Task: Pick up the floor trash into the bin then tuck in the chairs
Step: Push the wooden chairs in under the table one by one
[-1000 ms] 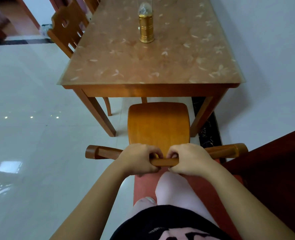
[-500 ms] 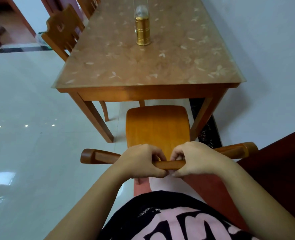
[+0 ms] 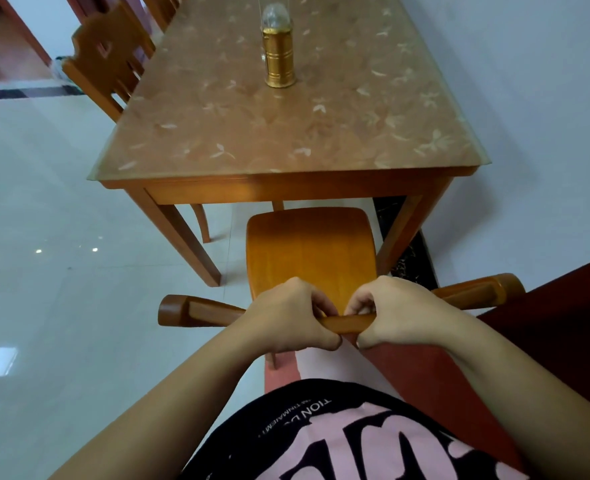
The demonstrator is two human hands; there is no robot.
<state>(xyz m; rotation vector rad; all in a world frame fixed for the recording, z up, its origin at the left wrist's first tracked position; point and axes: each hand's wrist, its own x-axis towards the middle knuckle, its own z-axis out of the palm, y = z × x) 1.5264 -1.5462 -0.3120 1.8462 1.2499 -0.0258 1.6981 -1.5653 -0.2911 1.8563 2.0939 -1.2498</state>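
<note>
Floor (image 3: 44,209) in view shows no trash. I keep left hand (image 3: 286,317) and right hand (image 3: 395,311) fingers clamped on the chair (image 3: 310,251) rail; seat mostly outside the tabletop (image 3: 217,133) near edge: tuck-in incomplete.

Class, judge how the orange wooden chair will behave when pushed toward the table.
Probably stiff: the orange wooden chair looks solid. It likely slides easily on the glossy white tile floor. Gripped high by the left hand and right hand, it might tip.

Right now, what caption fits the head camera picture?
Left hand and right hand grip the top rail of the wooden chair, seat pointing at the dining table.
</note>
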